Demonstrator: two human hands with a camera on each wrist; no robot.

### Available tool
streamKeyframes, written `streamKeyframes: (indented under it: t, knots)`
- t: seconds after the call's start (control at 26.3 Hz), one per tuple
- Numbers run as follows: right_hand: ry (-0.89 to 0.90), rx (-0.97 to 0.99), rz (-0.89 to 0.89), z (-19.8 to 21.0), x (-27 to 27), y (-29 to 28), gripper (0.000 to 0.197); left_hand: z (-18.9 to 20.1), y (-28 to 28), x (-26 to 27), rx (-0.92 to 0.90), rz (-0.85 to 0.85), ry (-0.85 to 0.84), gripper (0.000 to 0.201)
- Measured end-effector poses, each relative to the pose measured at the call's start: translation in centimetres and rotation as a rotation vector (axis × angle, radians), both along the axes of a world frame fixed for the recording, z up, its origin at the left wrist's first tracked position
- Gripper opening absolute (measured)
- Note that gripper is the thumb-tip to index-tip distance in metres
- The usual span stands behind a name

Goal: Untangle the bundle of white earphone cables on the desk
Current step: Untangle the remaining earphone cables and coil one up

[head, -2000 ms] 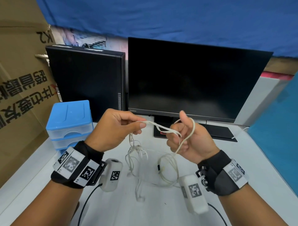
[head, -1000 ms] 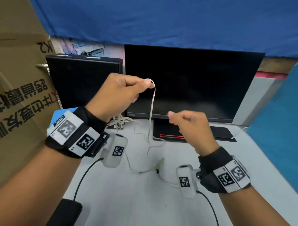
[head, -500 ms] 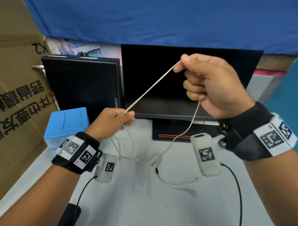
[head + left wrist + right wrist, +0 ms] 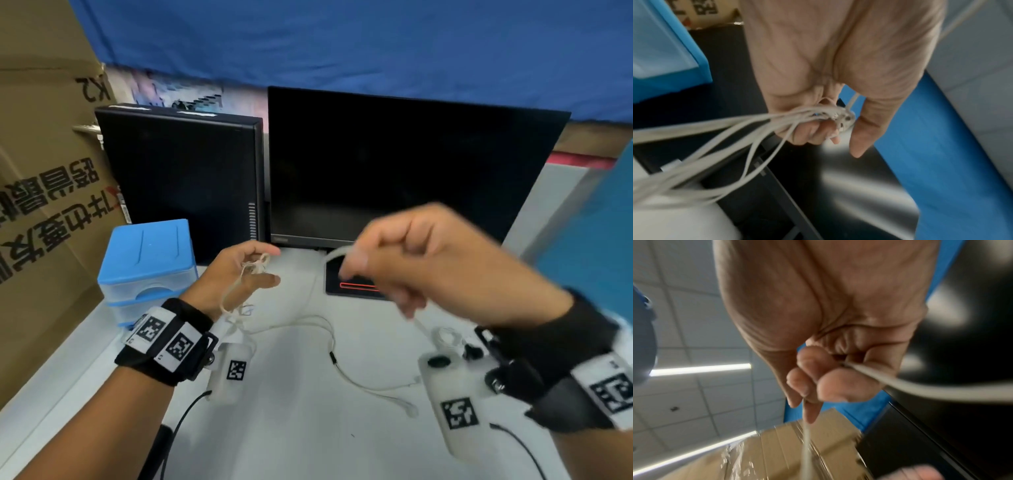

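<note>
A knot of cable [image 4: 257, 265] is pinched in the left hand [image 4: 236, 277]; one strand is gripped by the right hand [image 4: 421, 260]. Freed cable lies on the table [image 4: 308, 428]; the knot remains.

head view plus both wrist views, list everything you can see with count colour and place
white earphone cables: one bundle, white, knotted part in the left hand, loose lengths trailing on the desk
white desk: one, white, under everything
black flat monitor: one, black, screen dark, back centre of the desk
black slim computer case: one, black, upright, left of the monitor
blue-lidded plastic drawer box: one, blue and clear, desk's left
brown cardboard box: one, brown, printed, far left
blue cloth backdrop: one, blue, behind the monitor
left hand: grips the knotted bundle
right hand: blurred, pinches one strand
</note>
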State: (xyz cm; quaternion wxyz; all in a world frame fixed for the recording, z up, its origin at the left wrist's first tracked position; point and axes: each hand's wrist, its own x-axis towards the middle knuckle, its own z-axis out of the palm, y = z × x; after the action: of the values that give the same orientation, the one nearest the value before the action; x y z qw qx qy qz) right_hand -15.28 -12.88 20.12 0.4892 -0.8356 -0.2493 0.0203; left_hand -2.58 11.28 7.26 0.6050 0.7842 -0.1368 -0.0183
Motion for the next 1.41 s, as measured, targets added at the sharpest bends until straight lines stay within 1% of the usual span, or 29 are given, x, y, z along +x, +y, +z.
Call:
streamKeyframes:
  t: [0.11,0.15,0.19,0.23,0.27,0.34,0.38,0.42,0.46,0.49,0.57,0.65,0.72,0.76,0.87,0.91,0.99,1.06,1.14,1.22,1.29,1.33,1.37,1.41]
  knots:
    - [0.286,-0.160,0.147,-5.3,0.1,1.4,0.031,0.8,0.0,-0.8,-0.206,-0.155,-0.028,0.051]
    - [0.331,-0.234,0.198,-6.6,0.2,1.9,0.035,0.9,0.0,-1.0,-0.247,-0.190,-0.038,0.053]
    - [0.319,-0.299,0.214,-7.5,0.4,2.2,0.038,1.2,0.0,-1.2,-0.284,-0.218,-0.038,0.055]
    - [0.259,-0.318,0.179,-7.9,0.8,2.5,0.037,1.4,-0.1,-1.5,-0.320,-0.239,-0.030,0.058]
    - [0.174,-0.274,0.090,-8.1,1.4,2.7,0.031,1.8,-0.1,-1.7,-0.356,-0.258,-0.017,0.062]
    - [0.013,-0.034,-0.179,-7.9,3.1,2.8,0.017,2.4,-0.3,-2.3,-0.434,-0.298,0.006,0.062]
    - [-0.036,0.074,-0.286,-7.7,4.0,2.7,0.012,2.5,-0.4,-2.6,-0.479,-0.327,0.021,0.061]
    - [-0.035,0.150,-0.341,-7.4,4.8,2.8,0.007,2.6,-0.4,-2.8,-0.532,-0.370,0.043,0.063]
    - [0.008,0.198,-0.349,-7.5,5.4,3.1,0.006,2.7,-0.4,-3.0,-0.590,-0.424,0.069,0.065]
    - [0.081,0.224,-0.319,-7.7,5.7,3.4,0.010,2.7,-0.4,-3.2,-0.642,-0.486,0.091,0.069]
    - [0.242,0.251,-0.212,-8.4,6.0,4.3,0.014,2.8,-0.4,-3.3,-0.727,-0.594,0.122,0.075]
    - [0.338,0.295,-0.097,-9.0,5.8,5.2,0.014,2.8,-0.5,-3.3,-0.796,-0.647,0.136,0.073]
    - [0.369,0.355,-0.016,-9.3,5.6,6.0,0.018,2.9,-0.8,-3.3,-0.856,-0.672,0.150,0.072]
    - [0.367,0.389,-0.008,-9.3,5.5,6.2,0.020,2.9,-0.8,-3.3,-0.884,-0.676,0.165,0.071]
    - [0.358,0.466,-0.089,-9.2,5.5,6.6,0.022,3.2,-0.5,-3.2,-0.951,-0.737,0.212,0.068]
    - [0.345,0.470,-0.130,-9.2,5.5,6.5,0.022,3.4,-0.4,-3.1,-0.953,-0.727,0.227,0.065]
    - [0.313,0.483,-0.194,-9.2,5.5,6.1,0.022,3.4,-0.1,-3.0,-0.907,-0.640,0.226,0.060]
    - [0.300,0.526,-0.204,-8.7,5.4,5.6,0.019,3.5,0.0,-3.2,-0.783,-0.501,0.193,0.054]
    - [0.315,0.576,-0.185,-8.2,5.2,5.0,0.020,3.5,0.0,-3.5,-0.630,-0.403,0.170,0.045]
    - [0.345,0.613,-0.176,-7.9,5.2,4.5,0.021,3.5,-0.2,-3.8,-0.499,-0.374,0.154,0.038]
    - [0.362,0.642,-0.189,-7.8,5.3,4.1,0.016,3.6,-0.7,-4.1,-0.381,-0.347,0.105,0.030]
    - [0.351,0.645,-0.215,-7.9,5.5,4.0,0.012,3.6,-1.0,-4.3,-0.353,-0.315,0.077,0.026]
    - [0.306,0.640,-0.258,-8.2,5.6,3.8,0.012,3.6,-1.3,-4.5,-0.355,-0.280,0.055,0.024]
    - [0.207,0.626,-0.323,-8.7,5.6,3.5,0.015,3.6,-1.6,-4.7,-0.378,-0.245,0.045,0.024]
